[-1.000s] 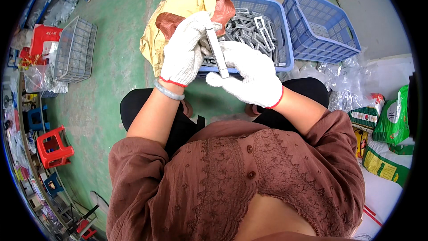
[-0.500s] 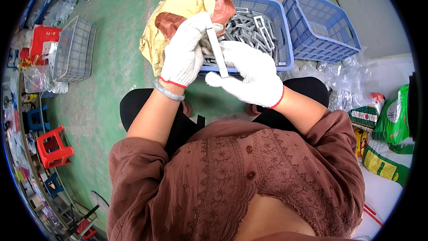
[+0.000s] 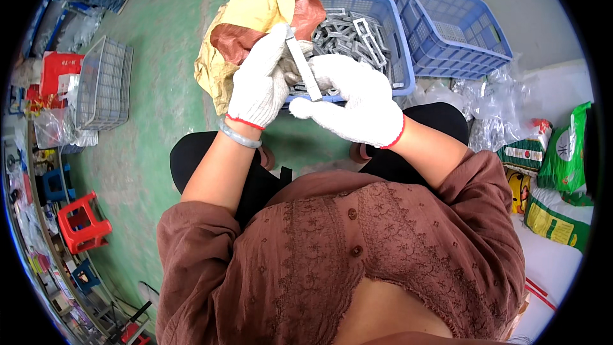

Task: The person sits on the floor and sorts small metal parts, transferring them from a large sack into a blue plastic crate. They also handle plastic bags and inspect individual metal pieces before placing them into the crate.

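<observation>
Both of your gloved hands share the grip on one narrow metal bar [image 3: 303, 70]. Your left hand [image 3: 260, 83] wraps around its upper part, with the fingers closed over it, and your right hand [image 3: 357, 103] holds the lower part from the other side, thumb stretched toward the left. The bar stands tilted, its top end leaning to the left near the fingertips of the left hand, its lower end just above your right thumb. You hold it in the air in front of your chest, above your knees and just before the near edge of the blue basket [image 3: 393, 45].

That basket is full of grey metal frames [image 3: 348, 29], rectangular ones lying in a loose heap. A second blue basket [image 3: 456, 25], which looks empty inside, stands to the right, touching or nearly touching the first. On the left of the first basket lies a crumpled sack [image 3: 246, 22], yellow with a reddish-brown part, and it hangs over the corner of the basket.

On your left wrist is a pale bangle [image 3: 239, 135], just below the red cuff of the glove. All stands on a green floor [image 3: 166, 89]. Farther left there is a grey wire basket [image 3: 102, 83] and a red stool [image 3: 82, 223]. To your right lie clear plastic bags [image 3: 495, 99] and green packages [image 3: 565, 153].
</observation>
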`<state>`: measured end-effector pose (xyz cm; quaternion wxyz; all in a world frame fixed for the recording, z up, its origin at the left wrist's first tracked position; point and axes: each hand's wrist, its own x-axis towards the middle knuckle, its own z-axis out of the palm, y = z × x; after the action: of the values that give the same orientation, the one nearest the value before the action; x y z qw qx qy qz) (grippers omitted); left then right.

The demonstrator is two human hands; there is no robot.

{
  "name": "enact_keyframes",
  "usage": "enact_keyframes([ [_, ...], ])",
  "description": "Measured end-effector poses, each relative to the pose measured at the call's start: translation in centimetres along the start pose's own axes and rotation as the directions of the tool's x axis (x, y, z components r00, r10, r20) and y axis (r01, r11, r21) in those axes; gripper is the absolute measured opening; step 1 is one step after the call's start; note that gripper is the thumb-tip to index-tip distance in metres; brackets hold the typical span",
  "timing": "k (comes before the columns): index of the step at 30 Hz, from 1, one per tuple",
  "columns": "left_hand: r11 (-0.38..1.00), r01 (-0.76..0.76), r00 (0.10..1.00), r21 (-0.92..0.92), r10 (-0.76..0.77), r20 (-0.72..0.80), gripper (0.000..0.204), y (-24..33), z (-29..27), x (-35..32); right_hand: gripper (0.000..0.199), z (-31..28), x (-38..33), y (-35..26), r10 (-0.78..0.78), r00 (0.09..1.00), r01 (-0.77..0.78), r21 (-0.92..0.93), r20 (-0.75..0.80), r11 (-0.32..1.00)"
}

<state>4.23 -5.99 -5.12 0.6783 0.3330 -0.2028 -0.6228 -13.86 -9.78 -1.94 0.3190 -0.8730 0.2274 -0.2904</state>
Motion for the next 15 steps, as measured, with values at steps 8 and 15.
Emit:
enact_keyframes([
  [8,0.998,0.055,0.994,-0.007,-0.055,0.095,0.041,-0.2,-0.8,1.3,0.027,-2.1,0.6,2.0,0.123,0.973,-0.124,0.006,-0.194,0.992],
  [15,0.955,0.161,0.985,0.249,-0.171,0.018,0.054,-0.3,1.2,0.5,0.021,-15.4,-4.9,6.5,0.488,0.736,-0.313,0.403,-0.470,0.860],
])
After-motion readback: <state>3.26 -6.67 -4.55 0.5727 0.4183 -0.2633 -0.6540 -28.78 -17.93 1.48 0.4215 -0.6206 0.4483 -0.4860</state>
